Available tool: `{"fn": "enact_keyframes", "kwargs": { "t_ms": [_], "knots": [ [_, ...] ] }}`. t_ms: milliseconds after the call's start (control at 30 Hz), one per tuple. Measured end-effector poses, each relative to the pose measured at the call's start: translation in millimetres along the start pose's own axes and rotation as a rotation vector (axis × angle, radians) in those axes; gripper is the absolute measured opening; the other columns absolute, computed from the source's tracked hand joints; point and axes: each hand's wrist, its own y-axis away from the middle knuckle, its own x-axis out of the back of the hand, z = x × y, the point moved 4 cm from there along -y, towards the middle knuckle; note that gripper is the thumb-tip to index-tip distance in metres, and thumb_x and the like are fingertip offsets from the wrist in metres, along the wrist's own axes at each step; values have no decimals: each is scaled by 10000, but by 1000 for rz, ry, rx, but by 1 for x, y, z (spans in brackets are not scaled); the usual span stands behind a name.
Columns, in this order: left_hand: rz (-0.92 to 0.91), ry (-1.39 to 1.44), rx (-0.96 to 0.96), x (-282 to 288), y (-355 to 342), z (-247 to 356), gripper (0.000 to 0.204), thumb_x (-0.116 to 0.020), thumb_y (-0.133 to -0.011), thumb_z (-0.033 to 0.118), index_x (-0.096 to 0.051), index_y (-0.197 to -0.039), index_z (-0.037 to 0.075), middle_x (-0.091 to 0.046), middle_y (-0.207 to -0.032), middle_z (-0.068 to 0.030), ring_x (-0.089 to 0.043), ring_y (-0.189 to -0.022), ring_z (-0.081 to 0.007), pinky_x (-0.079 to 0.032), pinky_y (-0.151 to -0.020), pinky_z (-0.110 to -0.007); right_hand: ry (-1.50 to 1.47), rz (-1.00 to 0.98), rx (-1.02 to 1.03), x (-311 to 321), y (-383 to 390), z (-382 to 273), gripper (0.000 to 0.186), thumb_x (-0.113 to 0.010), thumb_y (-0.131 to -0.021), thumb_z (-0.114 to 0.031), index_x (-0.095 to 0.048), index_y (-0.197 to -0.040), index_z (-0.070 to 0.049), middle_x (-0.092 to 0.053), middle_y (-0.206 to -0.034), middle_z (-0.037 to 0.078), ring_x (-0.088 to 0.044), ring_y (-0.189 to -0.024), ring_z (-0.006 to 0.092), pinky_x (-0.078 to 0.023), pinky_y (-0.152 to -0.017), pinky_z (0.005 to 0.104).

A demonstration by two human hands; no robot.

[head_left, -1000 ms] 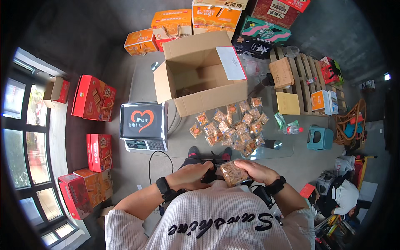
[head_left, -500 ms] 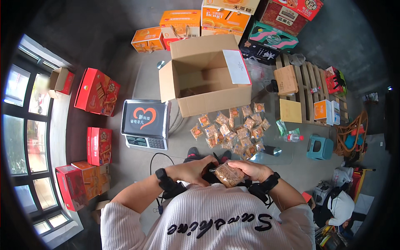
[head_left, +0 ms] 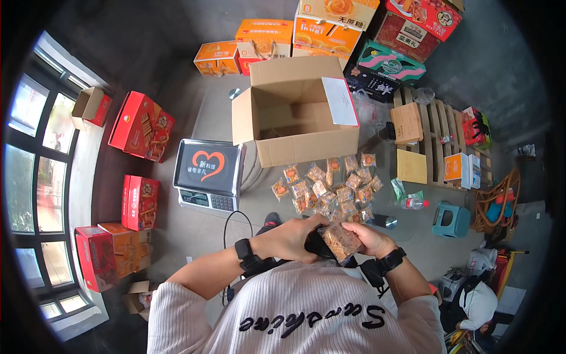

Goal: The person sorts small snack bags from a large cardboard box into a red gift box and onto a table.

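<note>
Close in front of my chest, my right hand grips a clear plastic packet of brown, crumbly-looking snack by its far right side. My left hand is closed on a dark, bag-like thing, which lies against the packet's left side. What kind of thing it is cannot be made out, and its lower part is hidden by the packet and my shirt. Just beyond my hands, several small wrapped snack packets lie loosely heaped on the table.
An open cardboard box stands behind the heap, with a digital scale at its left. Orange gift boxes are stacked at the back. To the right are a bottle, a blue stool and a wooden pallet. Another person is at lower right.
Both hands have shifted slightly right and away from my body. The held packet has turned more upright, and my view has shifted a little.
</note>
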Motion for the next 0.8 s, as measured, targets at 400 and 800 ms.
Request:
{"fn": "enact_keyframes", "kwargs": {
  "t_ms": [400, 800],
  "knots": [
    [-97, 93, -157, 7, 19, 23, 784, -802, -658, 198, -396, -1315, 66, -608, -885, -137, -618, -777, -240, -487, -696, -326, 77, -20, 97, -32, 28, -5, 352, -426, -994, -280, -564, -1167, -7, -644, -1109, 70, -631, -985, 139, -490, -882, 286],
    [-244, 371, 316, -3, 109, -70, 491, -701, -870, 193, -422, -1243, 39, -574, -848, -38, -545, -797, -107, -446, -739, -261, 24, 1, 42, -21, 1, 20, 356, -413, -1003, -280, -530, -1215, -19, -630, -1128, 64, -624, -1022, 143, -508, -874, 310]
  ]
}}
